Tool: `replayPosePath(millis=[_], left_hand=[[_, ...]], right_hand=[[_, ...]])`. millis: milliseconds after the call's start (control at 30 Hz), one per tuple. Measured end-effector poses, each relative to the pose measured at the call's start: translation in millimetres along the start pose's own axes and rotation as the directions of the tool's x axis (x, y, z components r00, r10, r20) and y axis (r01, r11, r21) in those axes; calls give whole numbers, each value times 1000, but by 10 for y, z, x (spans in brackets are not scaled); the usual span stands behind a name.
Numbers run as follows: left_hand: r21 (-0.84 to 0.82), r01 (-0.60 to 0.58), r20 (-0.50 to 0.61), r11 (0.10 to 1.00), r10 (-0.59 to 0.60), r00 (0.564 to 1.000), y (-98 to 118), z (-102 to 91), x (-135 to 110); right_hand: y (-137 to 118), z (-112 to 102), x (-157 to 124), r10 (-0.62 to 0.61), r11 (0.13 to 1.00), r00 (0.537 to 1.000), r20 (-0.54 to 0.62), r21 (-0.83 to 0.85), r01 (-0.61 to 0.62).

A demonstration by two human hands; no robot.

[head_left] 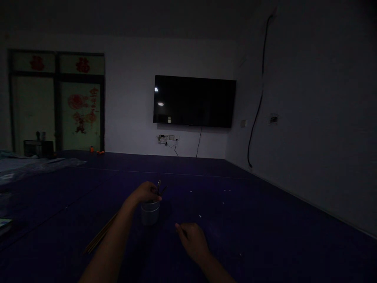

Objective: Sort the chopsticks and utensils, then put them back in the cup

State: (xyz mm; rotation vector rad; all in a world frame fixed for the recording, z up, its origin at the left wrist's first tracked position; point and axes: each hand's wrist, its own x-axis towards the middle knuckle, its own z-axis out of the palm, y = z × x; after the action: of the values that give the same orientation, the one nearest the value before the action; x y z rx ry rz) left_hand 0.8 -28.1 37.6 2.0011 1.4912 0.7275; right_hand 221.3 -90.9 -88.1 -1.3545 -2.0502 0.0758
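My left hand point(147, 192) reaches over the rim of a round greyish cup point(150, 214) standing upright on the dark blue surface. Its fingers are closed at the mouth of the cup, among slim upright tools point(159, 184); one has a looped end, another is a dark stick. What the fingers grip is too dim to make out. To the right of the cup, my right hand point(193, 240) rests low, curled into a loose fist with the thumb side up and nothing visible in it. Several thin brown sticks point(101, 234) lie beside my left forearm, partly hidden by it.
Small white scraps point(200, 215) dot the blue surface point(250, 224). Clear plastic sheeting point(38, 167) lies at the left, with small orange items point(100, 152) at the far edge. A television point(194, 101) hangs on the back wall; a black cable point(256, 118) runs down the right wall.
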Motion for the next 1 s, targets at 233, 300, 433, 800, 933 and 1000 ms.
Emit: replayPosePath(millis=[233,300,433,800,933,1000], left_hand=[[-98,-1,-64,995,-6,998,-80,123,92],[-106,5,-72,994,-12,997,-91,142,106],[-95,4,-74,995,-12,997,-83,167,119],[70,-70,-87,995,76,993,-82,183,145],[148,-97,-94,984,112,989,-94,173,143],[176,-111,-95,978,129,987,-93,179,147]], right_hand=[[26,20,6,2,1000,1000,9,-14,-2],[22,17,3,-6,1000,1000,13,-16,6],[5,-7,-3,-12,1000,1000,22,1,12],[11,7,1,-4,1000,1000,30,-18,5],[24,18,3,-10,1000,999,31,10,10],[29,16,3,-19,1000,999,28,13,19]])
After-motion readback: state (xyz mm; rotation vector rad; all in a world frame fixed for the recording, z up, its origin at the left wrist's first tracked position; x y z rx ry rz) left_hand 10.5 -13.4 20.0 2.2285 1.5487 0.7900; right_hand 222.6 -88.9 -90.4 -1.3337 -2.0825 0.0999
